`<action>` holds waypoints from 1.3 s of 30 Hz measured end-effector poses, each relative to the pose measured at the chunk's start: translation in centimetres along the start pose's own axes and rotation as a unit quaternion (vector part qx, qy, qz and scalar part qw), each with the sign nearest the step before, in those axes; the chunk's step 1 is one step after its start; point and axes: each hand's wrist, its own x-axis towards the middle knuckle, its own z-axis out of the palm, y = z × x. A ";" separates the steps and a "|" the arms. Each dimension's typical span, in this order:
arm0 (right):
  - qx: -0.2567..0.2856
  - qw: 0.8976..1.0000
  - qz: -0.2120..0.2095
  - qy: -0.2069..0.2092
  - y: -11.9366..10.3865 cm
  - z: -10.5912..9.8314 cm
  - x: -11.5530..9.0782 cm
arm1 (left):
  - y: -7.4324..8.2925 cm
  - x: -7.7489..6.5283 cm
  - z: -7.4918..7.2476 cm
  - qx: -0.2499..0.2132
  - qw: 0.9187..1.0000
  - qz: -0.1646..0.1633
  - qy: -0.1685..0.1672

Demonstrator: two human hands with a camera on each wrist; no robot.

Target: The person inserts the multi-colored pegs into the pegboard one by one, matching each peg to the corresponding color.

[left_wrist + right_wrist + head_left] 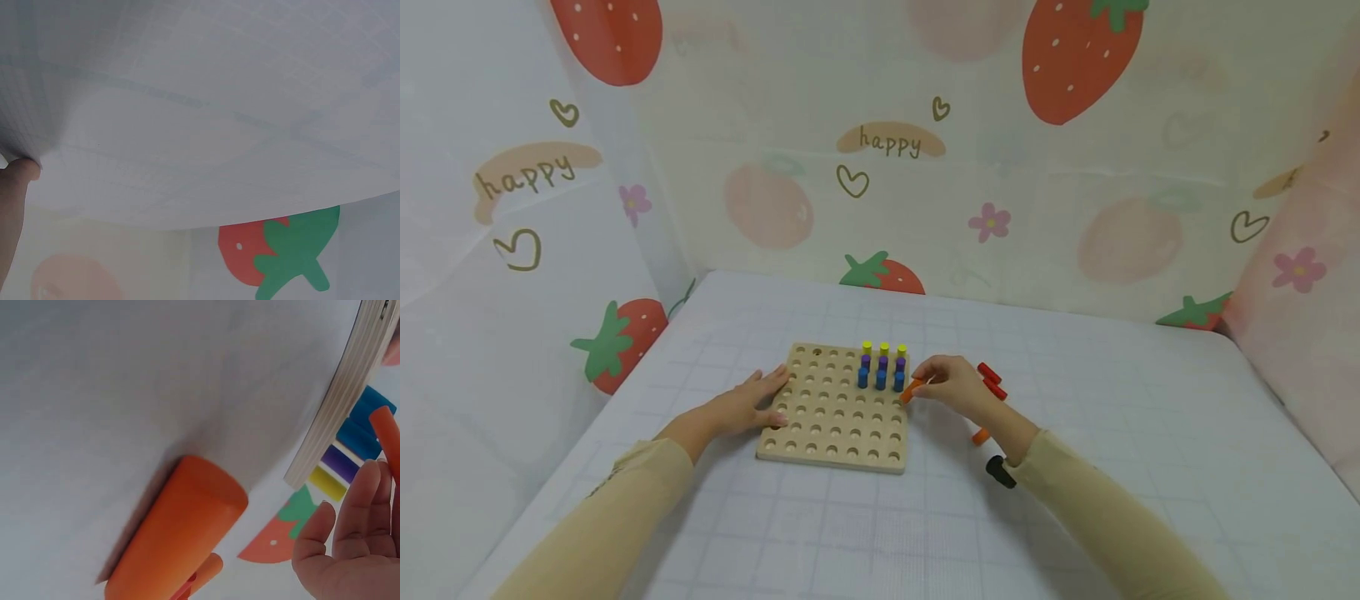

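Hands are busy in the head view: the left hand [748,406] is resting on the left edge of the wooden pegboard [831,427], fingers stretched out, while the right hand [953,385] is pinching an orange peg [912,391]. That peg is tilting at the board's right edge, its lower tip near the end hole just below the blue pegs [881,380]; whether it's entering, we cannot tell. Behind the three blues, three purple pegs [883,365] and three yellow pegs [883,348] are standing in rows. Red pegs [995,388], a loose orange peg [981,436] and something black [1000,472] are lying around the right forearm.

Over on the left wrist, one fingertip [26,169] is showing at the border, and a strawberry print [281,250] is sitting below the pale tablecloth [187,125].

Now the right wrist: a loose orange peg is filling the foreground, another orange piece [208,574] is peeking out behind it, and the hand is holding its peg beside the upright blues.
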 end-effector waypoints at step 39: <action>-0.038 0.999 -0.026 -0.029 -0.5 0.6 -0.4 | 0.4 -0.4 0.0 -0.004 1.000 0.005 0.003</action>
